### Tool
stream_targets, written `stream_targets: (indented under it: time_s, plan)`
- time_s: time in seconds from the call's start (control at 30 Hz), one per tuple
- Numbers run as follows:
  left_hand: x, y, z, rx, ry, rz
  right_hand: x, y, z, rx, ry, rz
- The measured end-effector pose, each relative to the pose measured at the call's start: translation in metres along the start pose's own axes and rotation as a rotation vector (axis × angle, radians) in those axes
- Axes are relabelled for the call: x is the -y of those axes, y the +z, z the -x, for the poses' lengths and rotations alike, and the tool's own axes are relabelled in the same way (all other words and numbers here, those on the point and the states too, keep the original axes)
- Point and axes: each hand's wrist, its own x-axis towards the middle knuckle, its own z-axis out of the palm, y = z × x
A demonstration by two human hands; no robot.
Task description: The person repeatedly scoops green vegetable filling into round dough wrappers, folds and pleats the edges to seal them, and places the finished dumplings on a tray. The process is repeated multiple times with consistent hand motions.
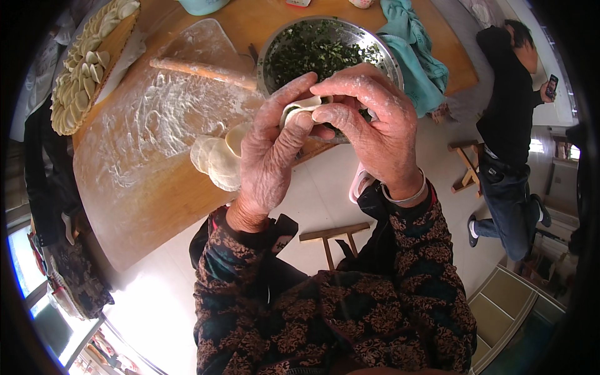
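Between my two floury hands is a dumpling [302,110], a pale round wrapper folded around dark green filling. My left hand [270,150] grips its left side, thumb along the near edge. The thumb and fingers of my right hand [378,119] pinch the wrapper's upper right edge. Just beyond them sits a metal bowl [265,53] of chopped green filling [319,53], its near rim partly hidden by my hands. Several round dough wrappers [215,161] lie overlapping beside my left wrist at the table's edge. A rolling pin [203,72] rests on the floured board left of the bowl.
A round tray [128,31] with several shaped dumplings [80,87] stands at the far left of the wooden table [150,219]. A teal cloth [415,59] lies right of the bowl. A wooden stool [465,165] and a person holding a phone [500,94] are at the right.
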Motion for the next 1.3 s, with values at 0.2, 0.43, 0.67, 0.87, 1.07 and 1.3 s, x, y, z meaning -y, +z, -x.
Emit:
stream_targets:
  time_s: [0.2,0.43,0.67,0.87,1.07,1.3]
  plan:
    - [-0.005,0.000,0.001,0.042,-0.102,0.047,-0.007,0.005,0.007,-0.090,-0.159,0.124]
    - [0.002,0.009,-0.002,-0.021,-0.079,0.229,0.001,0.012,0.008,-0.126,0.213,-0.117]
    - [0.009,0.000,0.000,0.007,-0.184,0.129,-0.002,0.001,-0.002,0.081,-0.109,0.226]
    - [0.004,-0.003,0.000,0.062,-0.182,-0.079,-0.014,0.002,0.004,0.112,-0.198,0.268]
    - [0.004,-0.003,-0.003,0.058,-0.251,-0.041,-0.013,0.006,0.006,0.036,-0.110,0.167]
    - [0.003,-0.003,-0.001,0.091,-0.184,-0.078,-0.024,0.002,0.002,0.114,-0.244,0.250]
